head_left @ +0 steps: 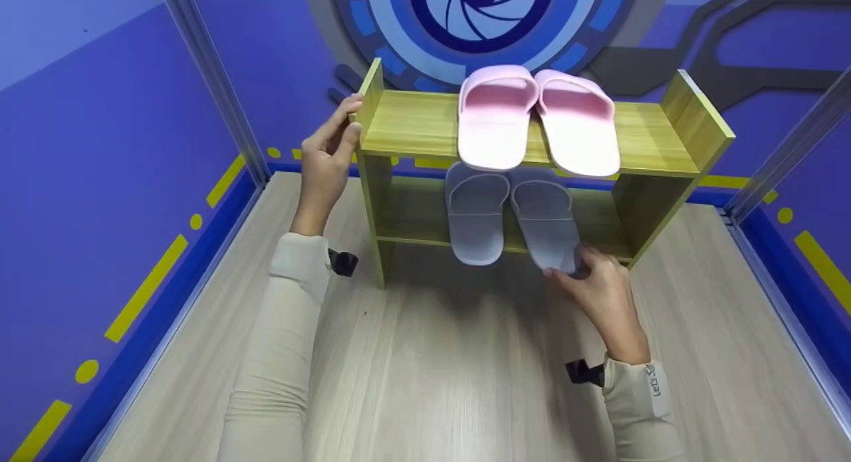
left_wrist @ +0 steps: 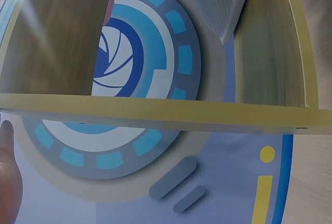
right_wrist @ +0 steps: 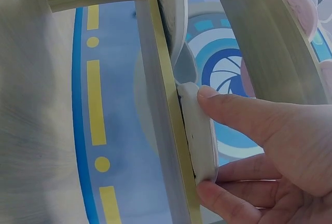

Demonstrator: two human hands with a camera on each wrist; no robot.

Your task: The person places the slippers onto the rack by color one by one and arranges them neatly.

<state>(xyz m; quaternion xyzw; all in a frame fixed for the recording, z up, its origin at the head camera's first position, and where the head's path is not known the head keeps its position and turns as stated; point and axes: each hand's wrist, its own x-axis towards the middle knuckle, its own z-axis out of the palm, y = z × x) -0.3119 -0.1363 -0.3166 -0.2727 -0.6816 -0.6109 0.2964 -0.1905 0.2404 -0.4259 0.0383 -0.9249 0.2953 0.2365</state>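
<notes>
A two-tier wooden shoe rack (head_left: 415, 123) stands on the floor. My left hand (head_left: 327, 157) holds the upper part of its left side panel, with fingers and thumb at the edge; the left wrist view shows just one digit at its left border. On the lower shelf sits a pair of grey slippers, heels toward me. My right hand (head_left: 604, 290) pinches the heel end of the right grey slipper (head_left: 548, 223), thumb on one side and fingers on the other. Beside it lies the left grey slipper (head_left: 476, 216). In the right wrist view the held slipper (right_wrist: 199, 136) rests along the shelf's front edge.
A pair of pink slippers, the left one (head_left: 493, 126) and the right one (head_left: 580, 129), sits on the top shelf, heels slightly over the front edge. A patterned blue wall (head_left: 279, 63) stands close behind the rack, with further panels left and right. Pale wood-look floor (head_left: 452, 369) lies in front.
</notes>
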